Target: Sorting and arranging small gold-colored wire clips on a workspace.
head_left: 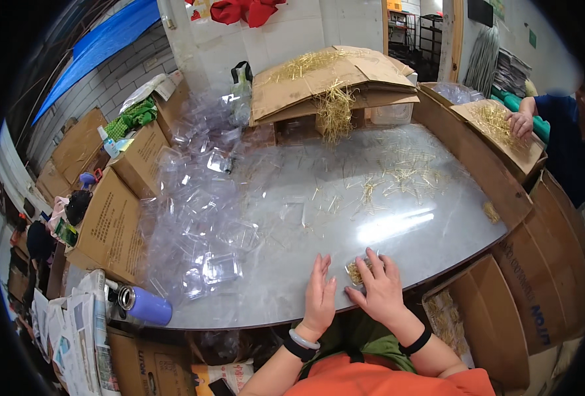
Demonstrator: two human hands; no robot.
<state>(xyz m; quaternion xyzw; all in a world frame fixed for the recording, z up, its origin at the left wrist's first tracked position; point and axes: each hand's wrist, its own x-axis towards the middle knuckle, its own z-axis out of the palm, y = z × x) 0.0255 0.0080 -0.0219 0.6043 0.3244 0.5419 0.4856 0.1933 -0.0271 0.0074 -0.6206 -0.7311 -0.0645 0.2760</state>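
My left hand (pixel 319 297) is held on edge over the near side of the grey table, fingers stretched and nothing in it. My right hand (pixel 379 288) lies to its right with fingers spread, the fingertips over a small clear plastic box (pixel 353 272). Thin gold-coloured pieces, like pins or wires, fill that box, and the fingers hide part of it. Loose gold pieces (pixel 408 173) are scattered farther back on the table (pixel 272 290). To the left lies a wide heap of clear plastic boxes (pixel 203 198).
A cardboard cover (pixel 292 92) with a gold bundle (pixel 335 112) stands at the back. Cardboard boxes (pixel 111 228) line the left, near a purple bottle (pixel 148 306). An open carton (pixel 490 317) is at the right. Beyond, a co-worker's hand (pixel 520 124) touches gold pieces on cardboard.
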